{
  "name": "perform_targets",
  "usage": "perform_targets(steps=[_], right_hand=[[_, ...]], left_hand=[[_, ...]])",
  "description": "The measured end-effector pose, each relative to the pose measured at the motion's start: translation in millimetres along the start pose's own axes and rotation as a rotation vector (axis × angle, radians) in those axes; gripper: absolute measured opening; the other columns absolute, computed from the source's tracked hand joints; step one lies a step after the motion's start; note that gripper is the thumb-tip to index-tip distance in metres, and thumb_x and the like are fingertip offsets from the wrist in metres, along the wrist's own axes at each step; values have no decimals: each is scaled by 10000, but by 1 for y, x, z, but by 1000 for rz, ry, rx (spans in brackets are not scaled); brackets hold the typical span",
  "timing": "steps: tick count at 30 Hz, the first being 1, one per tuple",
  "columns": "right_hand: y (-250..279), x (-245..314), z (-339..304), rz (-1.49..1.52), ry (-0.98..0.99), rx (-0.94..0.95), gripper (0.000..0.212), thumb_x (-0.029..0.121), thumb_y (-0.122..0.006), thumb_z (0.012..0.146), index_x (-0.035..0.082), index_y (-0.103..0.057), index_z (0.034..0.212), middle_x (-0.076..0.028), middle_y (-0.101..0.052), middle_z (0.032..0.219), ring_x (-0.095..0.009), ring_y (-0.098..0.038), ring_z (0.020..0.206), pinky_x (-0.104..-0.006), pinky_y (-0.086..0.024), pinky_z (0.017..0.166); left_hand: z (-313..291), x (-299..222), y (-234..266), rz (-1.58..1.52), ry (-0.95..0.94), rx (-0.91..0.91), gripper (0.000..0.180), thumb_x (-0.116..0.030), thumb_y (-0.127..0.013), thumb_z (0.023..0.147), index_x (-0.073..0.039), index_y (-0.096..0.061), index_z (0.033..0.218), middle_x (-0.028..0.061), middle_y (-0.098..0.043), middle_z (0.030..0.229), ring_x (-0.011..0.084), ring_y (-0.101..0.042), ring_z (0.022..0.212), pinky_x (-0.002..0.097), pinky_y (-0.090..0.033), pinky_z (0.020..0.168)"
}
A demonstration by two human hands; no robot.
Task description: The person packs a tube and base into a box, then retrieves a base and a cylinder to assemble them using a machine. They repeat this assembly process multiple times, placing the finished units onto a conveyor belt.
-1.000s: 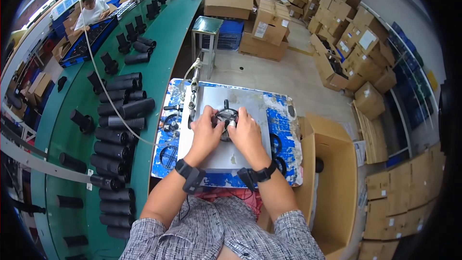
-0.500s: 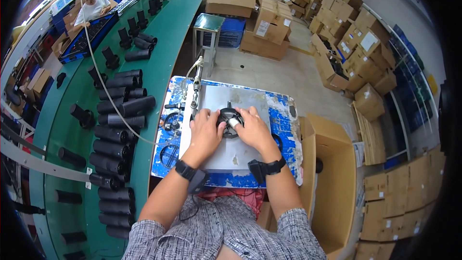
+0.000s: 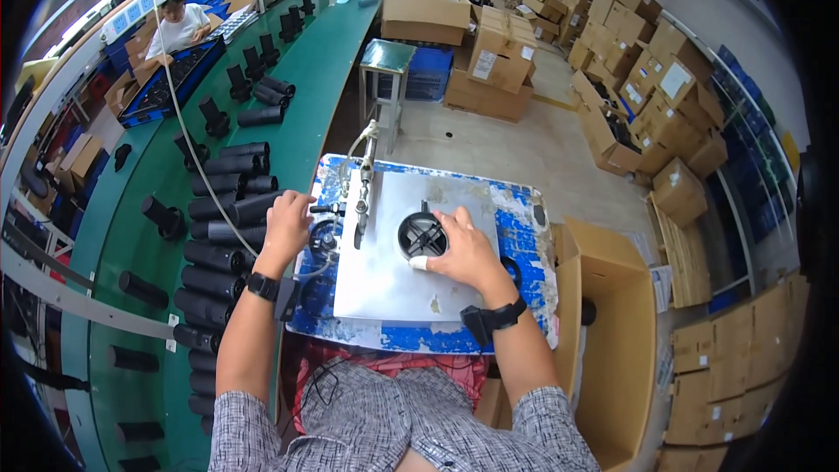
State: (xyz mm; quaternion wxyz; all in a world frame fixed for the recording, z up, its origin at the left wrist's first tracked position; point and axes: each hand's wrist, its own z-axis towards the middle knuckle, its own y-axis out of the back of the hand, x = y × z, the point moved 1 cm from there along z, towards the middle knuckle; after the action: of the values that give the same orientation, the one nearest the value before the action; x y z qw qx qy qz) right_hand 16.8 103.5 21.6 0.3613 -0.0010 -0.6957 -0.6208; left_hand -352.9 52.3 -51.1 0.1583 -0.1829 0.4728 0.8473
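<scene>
From where I stand, the person's right hand has thumb and fingers clamped on the rim of a black spoked wheel, the thumb, in a white covering, at its near edge and the fingers along its right side. The wheel lies flat on a grey metal plate, right of a slim metal pneumatic cylinder mounted along the plate's left side. Under the plate is a worktable with chipped blue paint. The left hand is well apart from the wheel, over the table's left edge beside a row of black tubes; its fingers are bent, but I cannot tell whether they grip anything. The tubes lie on a long green bench to the left. At the bench's far left, a co-worker in a white top sits behind a blue tray of dark parts. An open cardboard box stands just right of the worktable, and a metal stool stands beyond its far side.
</scene>
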Motion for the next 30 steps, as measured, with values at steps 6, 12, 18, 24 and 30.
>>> perform_targets(steps=[6, 12, 18, 24, 30], right_hand=[[-2, -24, 3, 79, 43, 17, 1075, 477, -1009, 641, 22, -598, 1524, -201, -584, 1266, -421, -659, 1210, -448, -549, 1046], [-2, -20, 9, 107, 43, 34, 1035, 423, -983, 658, 54, -590, 1541, -202, -583, 1311, -430, -666, 1206, -462, -553, 1060], [-7, -32, 4, 120, 62, -9, 986, 422, -994, 692, 44, -607, 1517, -200, -581, 1287, -411, -653, 1221, -449, -544, 1047], [-16, -51, 35, 250, 26, 8, 687, 300, -891, 789, 39, -655, 1379, -215, -644, 1266, -426, -679, 1185, -467, -560, 1028], [-25, -14, 41, -89, -169, -118, 421, 175, -801, 804, 49, -662, 1181, -221, -706, 1215, -446, -711, 1121, -504, -584, 972]], left_hand=[[39, 9, -22, 354, -113, 332, 354, -115, -867, 828, -141, -753, 1163, 69, -648, 1210, 307, -602, 1214, 509, -452, 955], [46, 18, -26, 577, -296, 346, 346, -145, -883, 812, -137, -754, 1133, 75, -657, 1175, 306, -642, 1145, 492, -472, 920], [15, -119, 48, -121, -144, -167, 180, -40, -756, 895, -73, -716, 1067, 125, -700, 1090, 364, -695, 951, 462, -561, 790], [-33, -188, -18, -226, -455, 121, 229, -138, -772, 932, -72, -706, 1141, 111, -702, 1114, 361, -714, 918, 454, -588, 789], [-32, -179, -41, -103, -423, 286, 289, -235, -765, 950, -124, -697, 1208, 77, -684, 1076, 347, -722, 858, 469, -572, 755]])
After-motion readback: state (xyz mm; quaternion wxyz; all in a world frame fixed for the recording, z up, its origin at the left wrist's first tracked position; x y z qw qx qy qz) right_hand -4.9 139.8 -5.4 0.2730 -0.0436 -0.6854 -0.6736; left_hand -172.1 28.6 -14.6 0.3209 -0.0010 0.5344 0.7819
